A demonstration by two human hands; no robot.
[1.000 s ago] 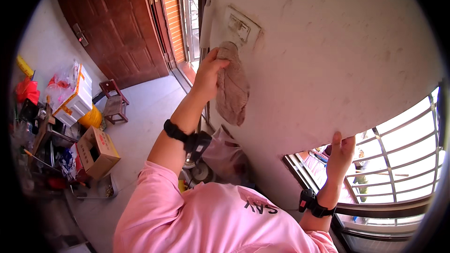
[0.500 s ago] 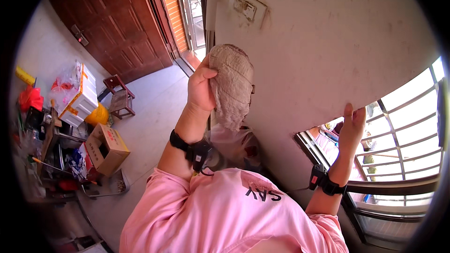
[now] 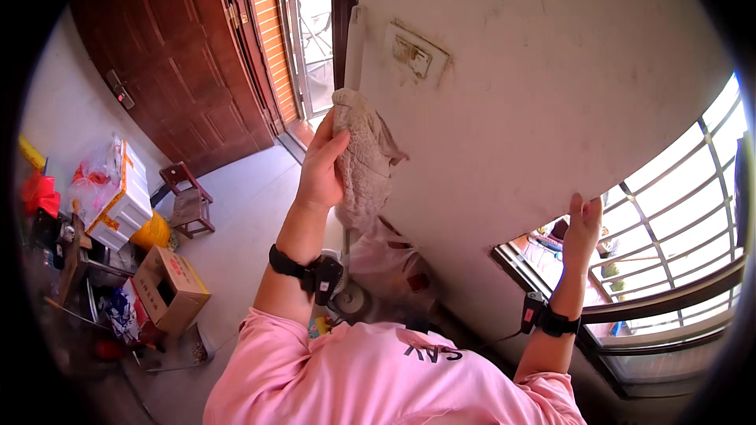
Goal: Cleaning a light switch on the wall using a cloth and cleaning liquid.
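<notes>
Wiping, we judge: left hand (image 3: 320, 175) closed round rag (image 3: 365, 165); right hand (image 3: 582, 230), grip unclear. Next stroke calls for flat pressure on wall (image 3: 512, 102).

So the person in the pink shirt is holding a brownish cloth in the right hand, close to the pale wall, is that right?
Not quite: the head view shows the brownish cloth in the left hand, not the right hand. The pink shirt and the pale wall close by are as you said.
</notes>
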